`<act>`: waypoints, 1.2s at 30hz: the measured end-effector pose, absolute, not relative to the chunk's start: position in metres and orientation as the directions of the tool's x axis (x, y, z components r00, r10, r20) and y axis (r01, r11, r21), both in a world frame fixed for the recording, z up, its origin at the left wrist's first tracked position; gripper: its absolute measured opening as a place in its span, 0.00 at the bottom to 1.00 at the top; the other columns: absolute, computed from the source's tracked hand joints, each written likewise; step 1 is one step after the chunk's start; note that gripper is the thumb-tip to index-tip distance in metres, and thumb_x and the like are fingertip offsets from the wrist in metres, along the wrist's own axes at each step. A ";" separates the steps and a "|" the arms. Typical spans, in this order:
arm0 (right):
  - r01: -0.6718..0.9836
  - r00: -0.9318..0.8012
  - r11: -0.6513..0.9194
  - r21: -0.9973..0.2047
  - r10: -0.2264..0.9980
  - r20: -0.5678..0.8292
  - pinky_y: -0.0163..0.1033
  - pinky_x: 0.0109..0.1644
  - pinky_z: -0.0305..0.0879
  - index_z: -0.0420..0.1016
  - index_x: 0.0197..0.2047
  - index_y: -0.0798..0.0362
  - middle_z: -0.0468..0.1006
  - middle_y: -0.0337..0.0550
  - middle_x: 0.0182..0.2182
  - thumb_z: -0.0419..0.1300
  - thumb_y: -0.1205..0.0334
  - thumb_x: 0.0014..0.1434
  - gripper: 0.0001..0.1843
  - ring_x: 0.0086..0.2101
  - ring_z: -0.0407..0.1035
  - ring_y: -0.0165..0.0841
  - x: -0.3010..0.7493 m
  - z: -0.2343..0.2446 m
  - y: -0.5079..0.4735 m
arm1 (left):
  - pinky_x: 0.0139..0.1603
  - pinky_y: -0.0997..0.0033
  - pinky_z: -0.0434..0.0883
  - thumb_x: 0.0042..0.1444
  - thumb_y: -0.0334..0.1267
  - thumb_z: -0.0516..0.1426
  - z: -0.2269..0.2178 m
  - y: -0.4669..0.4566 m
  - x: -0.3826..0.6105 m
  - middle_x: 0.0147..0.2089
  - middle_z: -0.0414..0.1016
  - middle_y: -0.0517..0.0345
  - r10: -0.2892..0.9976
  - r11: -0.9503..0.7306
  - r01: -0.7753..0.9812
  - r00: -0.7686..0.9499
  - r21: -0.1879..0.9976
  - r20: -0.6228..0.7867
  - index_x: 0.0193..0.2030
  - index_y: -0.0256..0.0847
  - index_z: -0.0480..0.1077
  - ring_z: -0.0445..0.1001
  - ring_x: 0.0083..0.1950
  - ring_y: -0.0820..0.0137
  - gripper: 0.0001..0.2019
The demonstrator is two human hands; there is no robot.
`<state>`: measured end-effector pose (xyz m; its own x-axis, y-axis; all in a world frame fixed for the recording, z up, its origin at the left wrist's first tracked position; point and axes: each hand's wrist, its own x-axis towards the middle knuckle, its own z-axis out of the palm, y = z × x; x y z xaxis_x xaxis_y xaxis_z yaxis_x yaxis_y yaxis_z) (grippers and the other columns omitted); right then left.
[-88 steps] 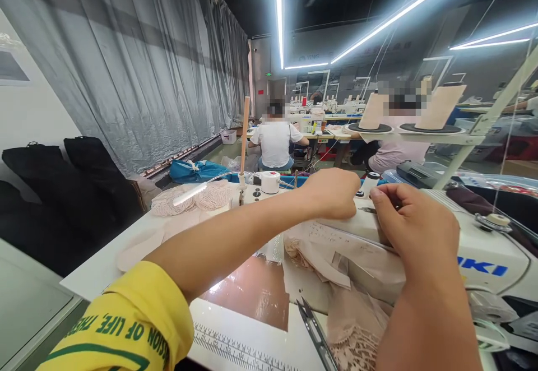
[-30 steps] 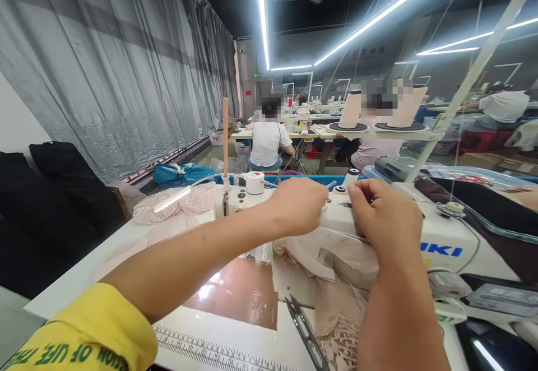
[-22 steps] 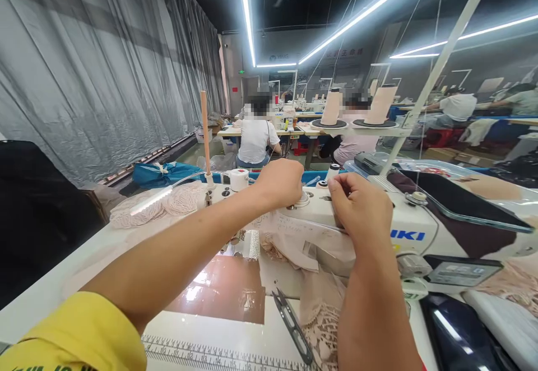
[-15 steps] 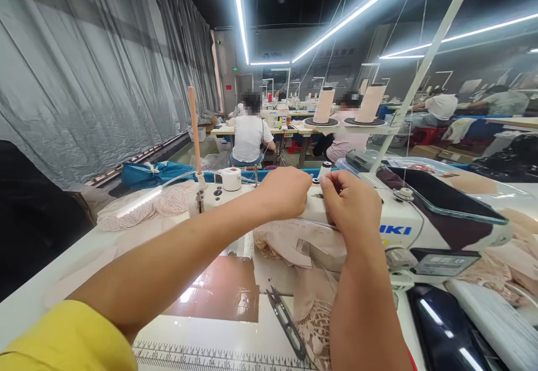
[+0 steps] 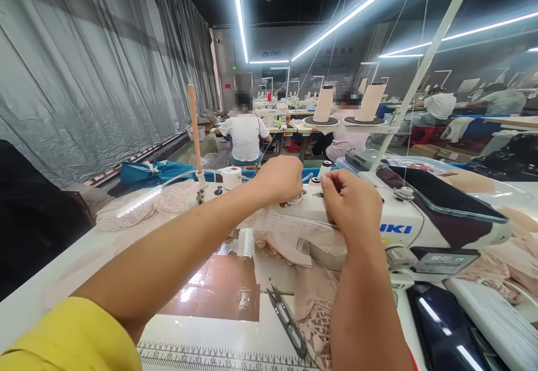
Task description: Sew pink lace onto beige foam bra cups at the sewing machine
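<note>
Sewing machine (image 5: pixel 420 219) top carries the left hand (image 5: pixel 279 177), fisted, and the right hand (image 5: pixel 353 203), fingertips pinched shut; what they hold cannot be told, so brace both wrists and make small movements.

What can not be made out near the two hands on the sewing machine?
Head view:
Left hand: its fingers are hidden behind its own back, grip unknown.
Right hand: anything held in its pinched fingers is too thin to see.
Blue lettering on the sewing machine: the start is covered by the right hand.
Writing on the beige sheet: too small to read.
</note>
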<state>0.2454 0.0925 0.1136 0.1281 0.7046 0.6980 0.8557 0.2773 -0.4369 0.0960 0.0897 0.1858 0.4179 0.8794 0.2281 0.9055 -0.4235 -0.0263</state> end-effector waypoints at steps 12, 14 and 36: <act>0.866 0.146 0.224 -0.446 0.741 0.655 0.37 0.28 0.46 0.74 0.32 0.50 0.74 0.41 0.24 0.52 0.54 0.58 0.13 0.27 0.64 0.35 0.245 0.117 0.093 | 0.32 0.67 0.67 0.57 0.31 0.50 0.173 0.062 0.071 0.33 0.76 0.48 0.842 -0.432 0.886 0.463 -0.167 0.277 0.34 0.36 0.71 0.75 0.35 0.59 0.08; 0.869 0.145 0.221 -0.444 0.743 0.653 0.37 0.28 0.46 0.74 0.32 0.49 0.74 0.40 0.23 0.52 0.54 0.58 0.13 0.27 0.64 0.35 0.245 0.117 0.094 | 0.33 0.66 0.68 0.56 0.30 0.51 0.175 0.069 0.074 0.33 0.76 0.48 0.867 -0.398 0.909 0.416 -0.124 0.275 0.33 0.36 0.71 0.75 0.36 0.59 0.08; 0.851 0.135 0.262 -0.455 0.728 0.672 0.38 0.28 0.48 0.75 0.32 0.49 0.75 0.41 0.24 0.52 0.53 0.58 0.13 0.28 0.65 0.36 0.245 0.116 0.091 | 0.32 0.68 0.67 0.60 0.32 0.48 0.165 0.060 0.067 0.32 0.75 0.49 0.797 -0.489 0.846 0.532 -0.212 0.286 0.36 0.36 0.70 0.74 0.34 0.62 0.09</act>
<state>0.2451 0.0915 0.1162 0.1351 0.7280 0.6721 0.8514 0.2617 -0.4546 0.0669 0.0602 0.1652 0.5320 0.7971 0.2858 0.8463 -0.4888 -0.2119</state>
